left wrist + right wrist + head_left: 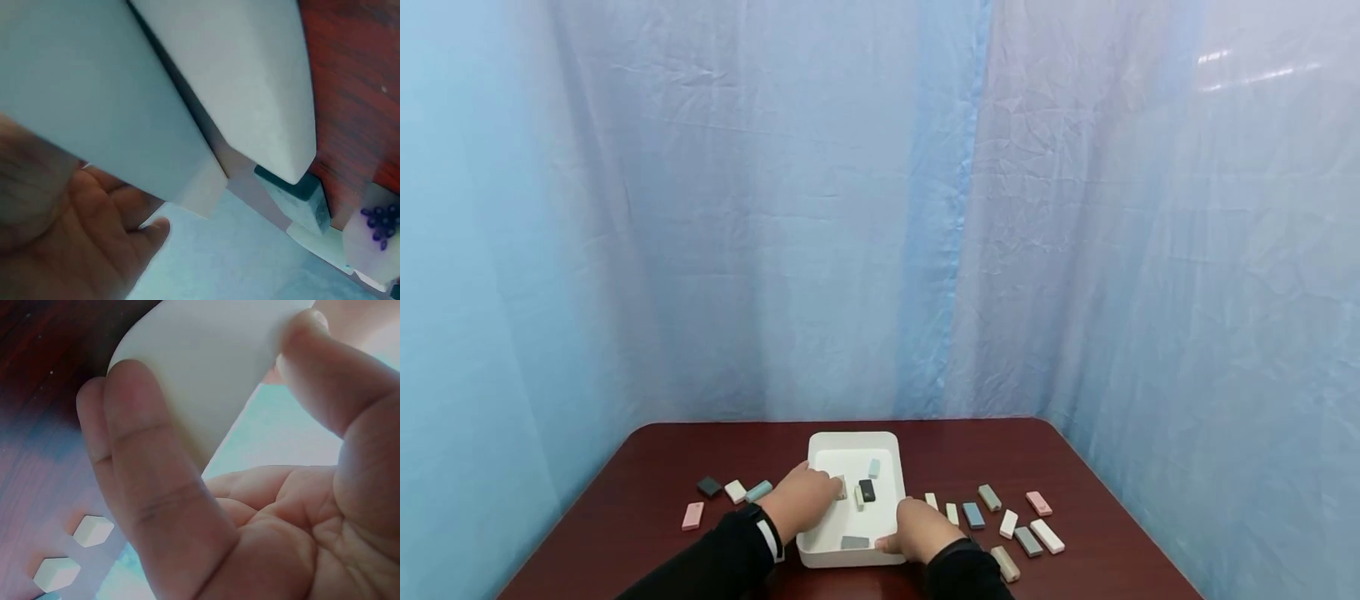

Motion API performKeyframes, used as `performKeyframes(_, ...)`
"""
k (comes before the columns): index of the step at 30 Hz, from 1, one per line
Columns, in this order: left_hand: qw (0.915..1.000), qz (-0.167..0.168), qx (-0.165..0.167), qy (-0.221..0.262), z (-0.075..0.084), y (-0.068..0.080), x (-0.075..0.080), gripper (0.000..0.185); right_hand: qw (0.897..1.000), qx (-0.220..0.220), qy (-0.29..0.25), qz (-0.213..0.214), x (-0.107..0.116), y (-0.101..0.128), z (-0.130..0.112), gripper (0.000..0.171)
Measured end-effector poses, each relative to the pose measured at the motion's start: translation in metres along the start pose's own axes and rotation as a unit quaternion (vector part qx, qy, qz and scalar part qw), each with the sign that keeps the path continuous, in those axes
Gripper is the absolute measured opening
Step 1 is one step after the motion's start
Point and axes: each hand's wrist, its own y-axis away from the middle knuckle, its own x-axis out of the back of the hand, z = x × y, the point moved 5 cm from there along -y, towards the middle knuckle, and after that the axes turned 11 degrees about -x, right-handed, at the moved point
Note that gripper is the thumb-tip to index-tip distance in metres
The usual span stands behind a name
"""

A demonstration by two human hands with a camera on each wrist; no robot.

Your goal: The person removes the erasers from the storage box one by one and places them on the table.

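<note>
Tray (853,444) is sitting near the desk's front edge w/ right hand (917,531) gripping its front corner, steadying it; left hand (802,500) is reaching inside, prob. pinching a beige block (842,487).

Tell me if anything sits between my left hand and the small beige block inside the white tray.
Nothing visible does. The left hand reaches over the white plastic tray, its fingers already at the small beige block; the black block lies just beyond it.
</note>
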Motion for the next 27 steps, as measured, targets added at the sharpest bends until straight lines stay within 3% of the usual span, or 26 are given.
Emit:
performKeyframes(4,0.9999,0.0,-0.009,-0.012,0.001,-0.004,-0.004,0.009,1.0,0.001,0.005,0.002,-0.002,0.001,-0.002,0.035)
performKeyframes(10,0.9991,0.026,-0.027,0.021,-0.002,-0.003,0.004,0.017,1.0,0.007,0.001,0.024,0.004,0.001,-0.003,0.036)
performKeyframes(17,0.9857,0.131,-0.068,0.081,-0.009,0.02,0.029,0.008,1.0,-0.001,-0.009,0.002,0.002,0.0,-0.001,0.035)
performKeyframes(21,0.9836,0.163,-0.032,0.07,-0.024,0.034,0.035,0.007,1.0,0.001,-0.018,-0.006,0.0,0.0,0.0,0.035)
performKeyframes(27,0.9788,0.156,0.067,0.115,-0.059,0.062,0.025,0.008,1.0,0.006,-0.018,-0.01,-0.003,0.001,0.002,0.034)
